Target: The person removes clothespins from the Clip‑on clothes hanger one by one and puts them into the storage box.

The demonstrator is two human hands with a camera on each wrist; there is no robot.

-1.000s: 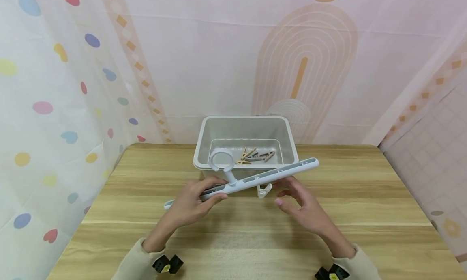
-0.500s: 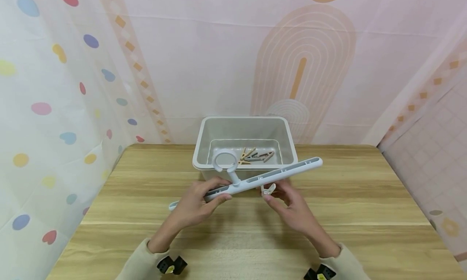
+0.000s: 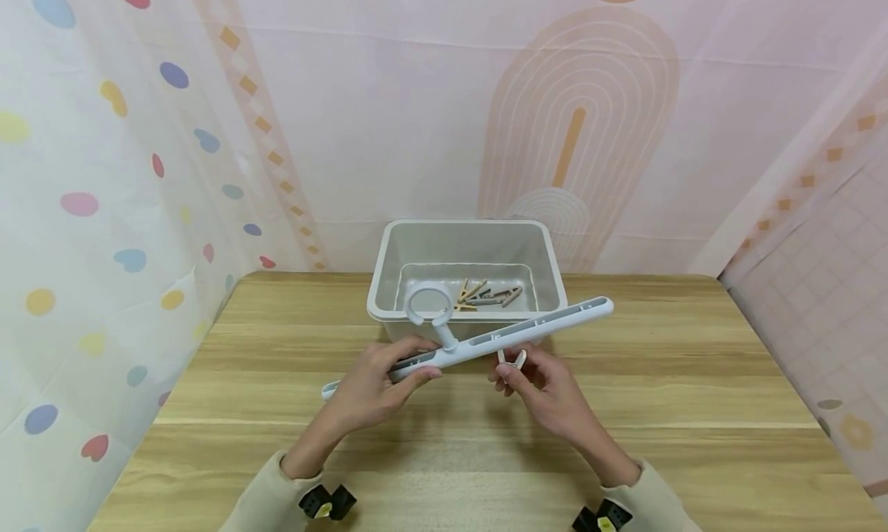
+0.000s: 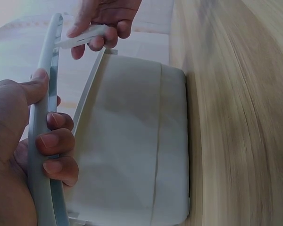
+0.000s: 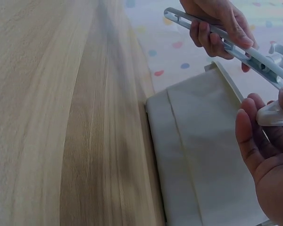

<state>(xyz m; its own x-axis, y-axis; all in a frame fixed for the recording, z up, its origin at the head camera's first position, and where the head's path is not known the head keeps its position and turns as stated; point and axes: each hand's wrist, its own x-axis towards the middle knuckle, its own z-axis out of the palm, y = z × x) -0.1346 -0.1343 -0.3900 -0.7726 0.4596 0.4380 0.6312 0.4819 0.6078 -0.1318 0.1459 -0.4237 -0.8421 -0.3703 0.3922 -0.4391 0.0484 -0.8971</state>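
A pale blue-grey plastic hanger (image 3: 534, 331) with a ring-like hook is held tilted above the table, its right end higher. My left hand (image 3: 375, 382) grips its bar left of the hook, fingers wrapped round it in the left wrist view. Below the bar's right half, my right hand (image 3: 551, 389) pinches a white clothespin (image 3: 514, 360) between thumb and fingers. In the left wrist view the tip of the clothespin (image 4: 85, 36) meets or nearly meets the bar; I cannot tell whether it is fastened there. Several clothespins (image 3: 489, 295) in wood and grey tones lie inside the bin.
A light grey plastic bin (image 3: 388, 266) stands at the back of the wooden table (image 3: 291, 324), just behind the hanger. Patterned cloth (image 3: 388, 131) hangs behind the table and along its left side.
My right hand has moved left to the clothespin under the bar and now pinches it. The hanger and left hand have shifted slightly right.
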